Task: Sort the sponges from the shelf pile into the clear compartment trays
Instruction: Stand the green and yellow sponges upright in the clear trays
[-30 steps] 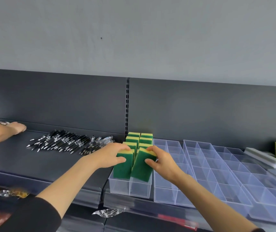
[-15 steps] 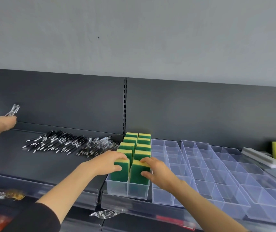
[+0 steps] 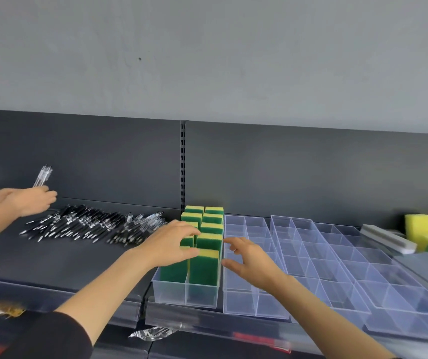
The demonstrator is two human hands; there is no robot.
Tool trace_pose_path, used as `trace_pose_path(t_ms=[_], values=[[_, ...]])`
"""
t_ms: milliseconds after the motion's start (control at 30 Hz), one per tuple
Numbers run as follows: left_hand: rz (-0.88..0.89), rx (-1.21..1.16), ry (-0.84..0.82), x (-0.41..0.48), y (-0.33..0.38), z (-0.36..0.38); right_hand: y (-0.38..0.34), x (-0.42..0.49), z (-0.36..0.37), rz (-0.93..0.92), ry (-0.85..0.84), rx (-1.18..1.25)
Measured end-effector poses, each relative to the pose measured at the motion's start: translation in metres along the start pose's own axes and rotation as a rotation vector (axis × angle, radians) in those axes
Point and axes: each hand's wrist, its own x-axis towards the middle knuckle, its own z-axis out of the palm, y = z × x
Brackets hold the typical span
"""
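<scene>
We record a dark shelf [image 3: 52, 260] carrying four clear compartment trays side by side toward its right half. The leftmost tray [image 3: 185, 294], at the shelf's front edge, holds green-and-yellow sponges [image 3: 209, 230] standing on edge in two columns, every compartment we can see being filled. The nearest sponge in the right column [image 3: 205, 265] stands upright with its yellow layer on top.

The left hand [image 3: 169, 242] rests on the sponges of the left column — fingers together and laid flat over their tops, thumb against the near sponge's yellow edge. We cannot tell whether it grips any one sponge. The right hand [image 3: 249, 260] hovers just right of the filled tray, over the second tray [image 3: 254, 301]; its fingers are spread and curled, pinching nothing and touching no sponge.

The second tray and the two trays further right [image 3: 337, 257] show bare compartments. Near the shelf's right end lie loose yellow sponges [image 3: 425, 231], beside a flat grey-and-white bar [image 3: 386, 235] that we cannot identify.

On the shelf's left half lies a heap of black pens [image 3: 91, 226]. Another person's hand [image 3: 30, 203], entering from the left edge, is closed round a small bundle of clear pens [image 3: 42, 176] held above the heap.
</scene>
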Motion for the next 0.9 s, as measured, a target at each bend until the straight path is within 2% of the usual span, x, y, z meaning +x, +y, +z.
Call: trace_pose_path(t_ms=[367,900], values=[[0.058,0.069,-0.012,0.052,0.086,0.038,0.083,-0.054,-0.064,0.204,0.159,-0.340],[0.201,0.058,-0.122,0.117,0.255,0.098,0.203,-0.167,-0.151,0.442,0.209,-0.392]])
